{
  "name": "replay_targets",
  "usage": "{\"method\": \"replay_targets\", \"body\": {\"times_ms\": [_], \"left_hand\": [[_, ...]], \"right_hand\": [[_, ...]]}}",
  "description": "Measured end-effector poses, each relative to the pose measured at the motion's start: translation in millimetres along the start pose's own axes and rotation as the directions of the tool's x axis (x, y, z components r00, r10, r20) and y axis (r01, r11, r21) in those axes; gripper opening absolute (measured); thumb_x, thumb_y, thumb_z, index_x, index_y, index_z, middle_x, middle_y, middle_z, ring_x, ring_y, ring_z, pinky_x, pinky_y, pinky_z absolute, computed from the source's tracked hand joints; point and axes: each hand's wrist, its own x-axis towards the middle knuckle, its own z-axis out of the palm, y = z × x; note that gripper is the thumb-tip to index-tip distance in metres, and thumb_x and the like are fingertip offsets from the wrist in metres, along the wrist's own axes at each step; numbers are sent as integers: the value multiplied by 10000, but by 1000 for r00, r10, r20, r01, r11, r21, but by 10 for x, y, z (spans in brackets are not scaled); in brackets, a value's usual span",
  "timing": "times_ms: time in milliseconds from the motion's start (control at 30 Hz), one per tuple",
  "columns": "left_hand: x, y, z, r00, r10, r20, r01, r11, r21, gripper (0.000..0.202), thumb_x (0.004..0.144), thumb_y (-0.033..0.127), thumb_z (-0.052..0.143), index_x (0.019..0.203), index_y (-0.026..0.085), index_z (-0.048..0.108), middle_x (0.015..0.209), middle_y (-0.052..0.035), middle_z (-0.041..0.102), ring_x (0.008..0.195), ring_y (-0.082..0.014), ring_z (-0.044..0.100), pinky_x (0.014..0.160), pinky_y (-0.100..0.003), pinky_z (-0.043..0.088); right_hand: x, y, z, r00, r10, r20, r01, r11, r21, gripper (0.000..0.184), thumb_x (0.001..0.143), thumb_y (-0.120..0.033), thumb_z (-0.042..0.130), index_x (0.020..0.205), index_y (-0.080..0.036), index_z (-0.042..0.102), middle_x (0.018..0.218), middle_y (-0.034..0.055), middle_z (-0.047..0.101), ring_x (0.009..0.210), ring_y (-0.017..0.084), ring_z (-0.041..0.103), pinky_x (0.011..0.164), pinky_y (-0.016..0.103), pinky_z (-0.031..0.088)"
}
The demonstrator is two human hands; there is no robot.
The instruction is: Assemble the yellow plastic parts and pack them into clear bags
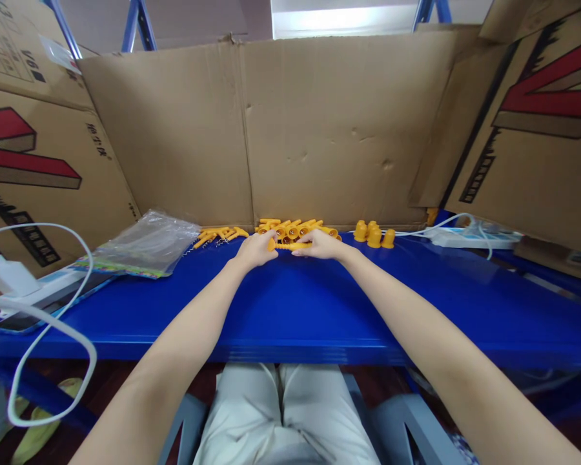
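Above the blue table, my left hand (258,250) and my right hand (322,245) are close together, fingers closed on opposite ends of one yellow ribbed corkscrew part (286,246). It lies sideways between them, and its ends are partly hidden by my fingers. Just behind my hands is a row of yellow corkscrews (295,230) with round, cup-like ends facing me. To the left lies a loose pile of yellow T-shaped handles (219,235) with metal spirals. Several yellow plastic cups (374,236) stand upside down to the right.
Cardboard walls (339,123) enclose the blue table (290,303) at the back and sides. A clear plastic bag (145,242) lies at left, near a white charger (10,278) with looping cable and a phone (33,318). A white power strip (472,238) sits at right.
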Motion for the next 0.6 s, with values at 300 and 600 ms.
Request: {"method": "replay_targets", "body": {"times_ms": [300, 600], "left_hand": [[17, 18, 41, 998, -26, 59, 27, 999, -26, 306, 686, 294, 594, 987, 239, 580, 775, -18, 639, 724, -197, 597, 588, -261, 351], [23, -28, 59, 998, -26, 55, 31, 995, -99, 262, 706, 394, 633, 912, 241, 579, 677, 12, 614, 690, -184, 585, 584, -253, 350]], "right_hand": [[42, 121, 55, 999, 32, -26, -31, 998, 49, 372, 743, -470, 611, 829, -116, 687, 707, 42, 646, 605, 133, 543, 577, 246, 400], [68, 81, 83, 994, -11, -105, -2, 992, -122, 315, 742, -395, 658, 926, -142, 698, 832, 52, 687, 709, 169, 595, 638, 260, 418]]}}
